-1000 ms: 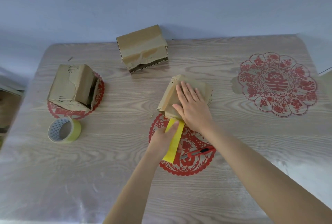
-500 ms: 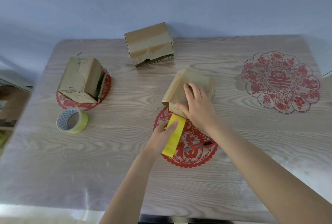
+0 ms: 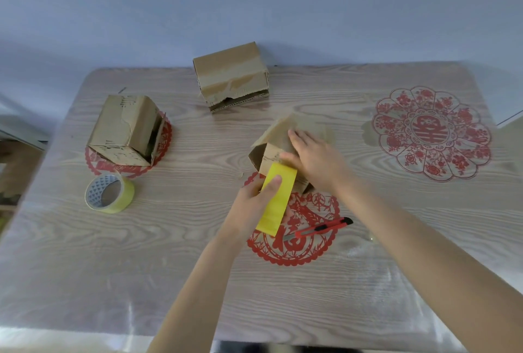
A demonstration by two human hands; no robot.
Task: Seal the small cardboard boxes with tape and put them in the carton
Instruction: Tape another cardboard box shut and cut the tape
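Presses box (image 3: 278, 137) at table (image 3: 368, 282) centre with flat, straight-fingered right hand (image 3: 317, 160), pinches yellow strip (image 3: 276, 200) stuck to box's near face with left hand (image 3: 254, 202), roll (image 3: 109, 194) toward left edge, knife (image 3: 319, 229) just beside strip.

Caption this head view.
Right hand steadies a small cardboard box while left hand holds a yellow tape strip against it.

On the table (image 3: 198, 282) stand a left box (image 3: 124, 129), back box (image 3: 230, 75) and middle box (image 3: 278, 137). The tape roll (image 3: 109, 193) lies before the left box, the knife (image 3: 319, 229) before the middle box.
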